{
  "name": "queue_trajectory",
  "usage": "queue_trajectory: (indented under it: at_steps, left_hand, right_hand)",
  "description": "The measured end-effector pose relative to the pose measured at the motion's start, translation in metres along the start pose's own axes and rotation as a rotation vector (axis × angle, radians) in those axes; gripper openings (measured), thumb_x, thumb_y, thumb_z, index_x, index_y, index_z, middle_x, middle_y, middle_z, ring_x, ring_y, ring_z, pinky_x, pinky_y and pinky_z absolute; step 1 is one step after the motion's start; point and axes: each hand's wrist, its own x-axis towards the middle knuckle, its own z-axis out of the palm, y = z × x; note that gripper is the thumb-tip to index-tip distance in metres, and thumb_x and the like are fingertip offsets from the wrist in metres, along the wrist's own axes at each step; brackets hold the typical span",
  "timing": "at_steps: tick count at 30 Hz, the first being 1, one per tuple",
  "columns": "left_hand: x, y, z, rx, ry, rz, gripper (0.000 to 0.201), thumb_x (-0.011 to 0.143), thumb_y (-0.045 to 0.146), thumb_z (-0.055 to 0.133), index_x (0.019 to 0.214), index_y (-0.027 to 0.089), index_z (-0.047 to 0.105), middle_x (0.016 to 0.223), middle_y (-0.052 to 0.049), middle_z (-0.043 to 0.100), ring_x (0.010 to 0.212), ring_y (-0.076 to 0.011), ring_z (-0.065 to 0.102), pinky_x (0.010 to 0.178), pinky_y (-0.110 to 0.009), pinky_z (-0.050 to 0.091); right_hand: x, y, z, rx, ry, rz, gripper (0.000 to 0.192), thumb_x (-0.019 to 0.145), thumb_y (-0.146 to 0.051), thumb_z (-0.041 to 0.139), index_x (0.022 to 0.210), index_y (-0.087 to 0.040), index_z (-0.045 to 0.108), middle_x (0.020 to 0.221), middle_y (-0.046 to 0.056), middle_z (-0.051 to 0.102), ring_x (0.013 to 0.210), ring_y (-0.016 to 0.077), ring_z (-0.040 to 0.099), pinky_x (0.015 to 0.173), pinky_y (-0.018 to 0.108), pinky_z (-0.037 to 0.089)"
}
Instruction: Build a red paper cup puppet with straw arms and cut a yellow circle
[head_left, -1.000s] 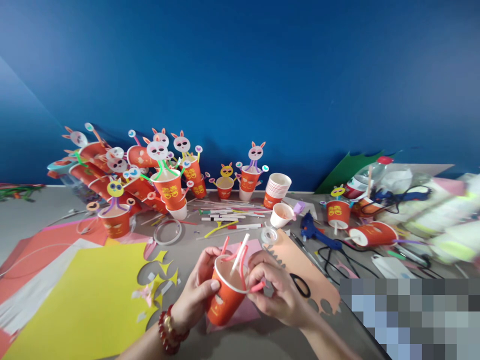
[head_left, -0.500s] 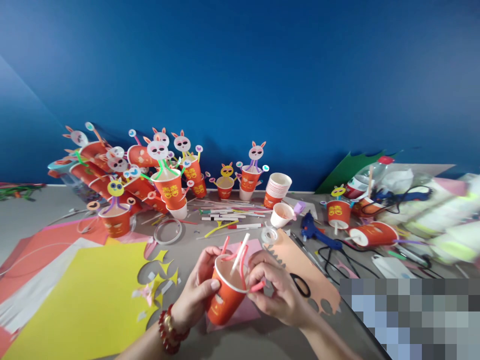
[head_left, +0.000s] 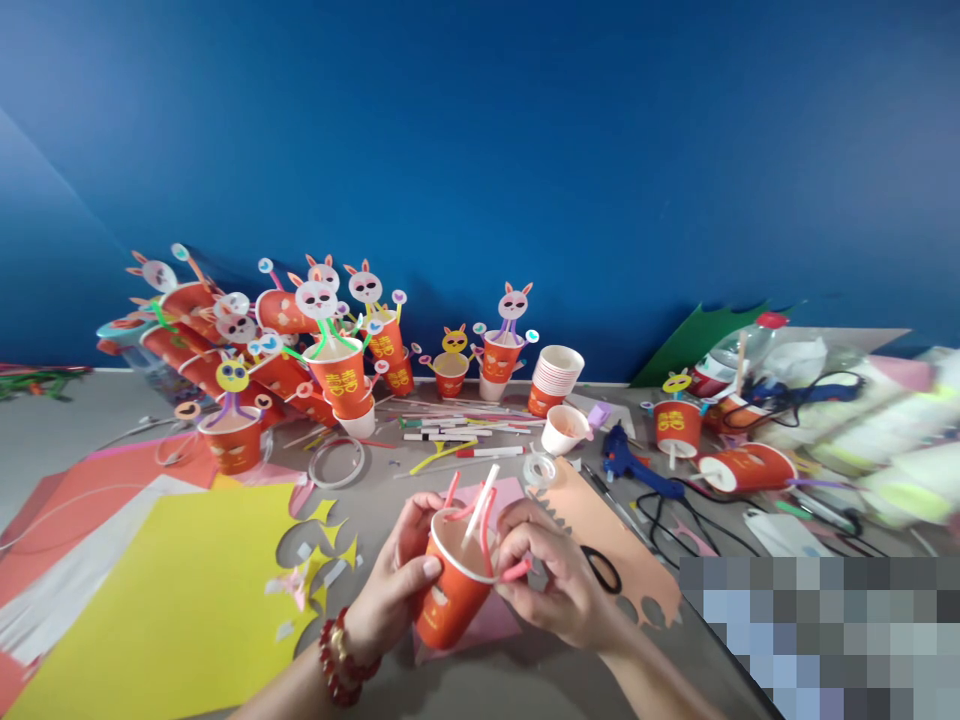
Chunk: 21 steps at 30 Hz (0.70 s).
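Observation:
My left hand (head_left: 394, 585) grips a red paper cup (head_left: 450, 600) by its side, tilted toward me above the grey table (head_left: 465, 690). A white stick (head_left: 480, 507) and pink pipe cleaners (head_left: 486, 530) poke out of the cup's mouth. My right hand (head_left: 551, 585) pinches a pink pipe cleaner end (head_left: 516, 573) at the cup's right rim. A bead bracelet (head_left: 337, 665) circles my left wrist.
Yellow paper (head_left: 165, 610) with cut-outs lies left, red paper (head_left: 90, 490) beyond it. Finished bunny cups (head_left: 337, 375) crowd the back left, a cup stack (head_left: 553, 380) stands mid-back. A tape roll (head_left: 538, 468), blue glue gun (head_left: 626, 462), scissors (head_left: 600, 570) and fallen cups (head_left: 742, 468) lie right.
Almost nothing differs; both hands keep their hold on the cup and pipe cleaner, shifted only a hair lower.

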Motion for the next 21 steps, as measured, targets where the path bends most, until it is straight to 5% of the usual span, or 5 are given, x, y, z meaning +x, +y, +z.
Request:
queue_trajectory:
  at_steps: [21]
  left_hand:
    - [0.0005,-0.0003,-0.0006,-0.025,0.022,-0.005,0.041,0.077,0.029,0.077,0.112,0.024,0.056,0.115,-0.007,0.061,0.105,-0.0252,0.060,0.087,-0.032,0.049]
  right_hand:
    - [0.0001,-0.0001,0.0003,-0.002,0.024,-0.020,0.013,0.079,-0.011,0.064,0.084,-0.022,0.059,0.089,0.003,0.057,0.084,0.0179,0.059,0.073,0.028,0.047]
